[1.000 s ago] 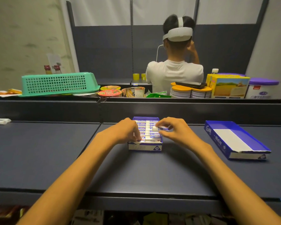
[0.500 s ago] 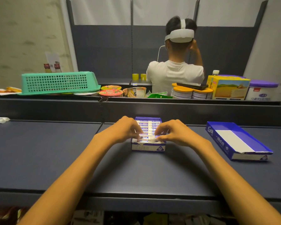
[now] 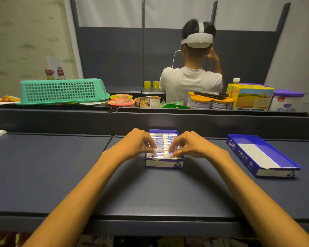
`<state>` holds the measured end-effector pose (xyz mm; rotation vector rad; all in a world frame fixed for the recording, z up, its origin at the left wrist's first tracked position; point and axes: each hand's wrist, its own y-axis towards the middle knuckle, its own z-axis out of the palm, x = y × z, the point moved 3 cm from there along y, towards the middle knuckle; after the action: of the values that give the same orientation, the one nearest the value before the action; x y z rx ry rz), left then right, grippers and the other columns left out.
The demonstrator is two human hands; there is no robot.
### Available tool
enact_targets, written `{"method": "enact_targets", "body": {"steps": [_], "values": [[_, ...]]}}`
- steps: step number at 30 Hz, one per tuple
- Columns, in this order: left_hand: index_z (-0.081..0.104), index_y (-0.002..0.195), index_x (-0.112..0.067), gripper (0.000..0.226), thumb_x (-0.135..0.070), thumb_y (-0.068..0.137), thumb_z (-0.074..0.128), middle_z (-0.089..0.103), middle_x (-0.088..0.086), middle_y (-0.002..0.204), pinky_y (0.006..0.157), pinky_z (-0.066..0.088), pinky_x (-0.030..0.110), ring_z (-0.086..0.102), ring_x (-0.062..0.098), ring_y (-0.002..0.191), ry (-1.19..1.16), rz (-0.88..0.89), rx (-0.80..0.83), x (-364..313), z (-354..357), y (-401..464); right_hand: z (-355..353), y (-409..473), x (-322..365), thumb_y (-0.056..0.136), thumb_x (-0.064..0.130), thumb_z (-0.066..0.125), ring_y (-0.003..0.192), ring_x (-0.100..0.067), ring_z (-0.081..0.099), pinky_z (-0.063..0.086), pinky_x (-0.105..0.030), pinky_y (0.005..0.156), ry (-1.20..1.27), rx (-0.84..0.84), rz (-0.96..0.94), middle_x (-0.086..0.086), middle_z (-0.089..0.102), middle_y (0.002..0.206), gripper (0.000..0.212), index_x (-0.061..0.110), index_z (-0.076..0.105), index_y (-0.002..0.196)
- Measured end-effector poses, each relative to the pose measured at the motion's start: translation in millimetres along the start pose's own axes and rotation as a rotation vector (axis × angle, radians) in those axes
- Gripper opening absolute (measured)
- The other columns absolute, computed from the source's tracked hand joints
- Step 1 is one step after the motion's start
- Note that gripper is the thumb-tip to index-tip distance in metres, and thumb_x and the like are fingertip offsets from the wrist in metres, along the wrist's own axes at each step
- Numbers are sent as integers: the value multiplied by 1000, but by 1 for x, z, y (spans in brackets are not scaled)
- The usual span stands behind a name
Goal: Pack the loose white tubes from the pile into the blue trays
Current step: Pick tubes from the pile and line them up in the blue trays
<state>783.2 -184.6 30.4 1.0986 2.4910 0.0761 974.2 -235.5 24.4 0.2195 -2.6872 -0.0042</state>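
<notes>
While both my hands, left hand (image 3: 139, 146) and right hand (image 3: 189, 147), pinch a white tube (image 3: 161, 155), I seat it in the full blue cardboard tray (image 3: 164, 164).

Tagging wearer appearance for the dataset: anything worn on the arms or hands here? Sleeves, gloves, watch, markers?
Nothing worn. The left hand and right hand are bare, no gloves, rings or markers on the fingers. Both forearms are bare up to the frame edge: no sleeves, watch, straps or cables in view.
</notes>
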Motion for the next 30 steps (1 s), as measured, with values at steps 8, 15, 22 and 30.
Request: {"method": "enact_targets", "body": {"steps": [8,15,22,30], "values": [[73,108,-15,24,-25,86,70,67,2,110,74,52,21,63,12,95,-4,-8,-42,6,-4,-3,-6,1,2,86,30,70,94,-9,53,40,-10,59,-62,65,-1,4,63,117,32,20,68,116],[73,108,-15,24,-25,86,70,68,2,109,75,54,23,63,12,93,12,0,-59,7,-5,-2,0,6,1,85,27,73,94,-10,52,38,-12,59,-136,63,-22,1,65,117,25,19,70,108],[66,116,-17,31,-30,88,67,67,0,112,76,53,23,62,11,93,41,-10,-86,9,2,3,-1,-3,-1,90,30,65,104,-13,55,45,-12,65,-47,36,-29,-1,62,122,30,17,67,116],[65,118,-18,32,-31,90,65,66,1,114,77,53,24,62,12,94,69,-40,-93,9,6,5,7,-10,-6,90,43,60,108,-13,58,52,-18,76,-57,21,-51,2,64,119,39,16,69,117]]}}
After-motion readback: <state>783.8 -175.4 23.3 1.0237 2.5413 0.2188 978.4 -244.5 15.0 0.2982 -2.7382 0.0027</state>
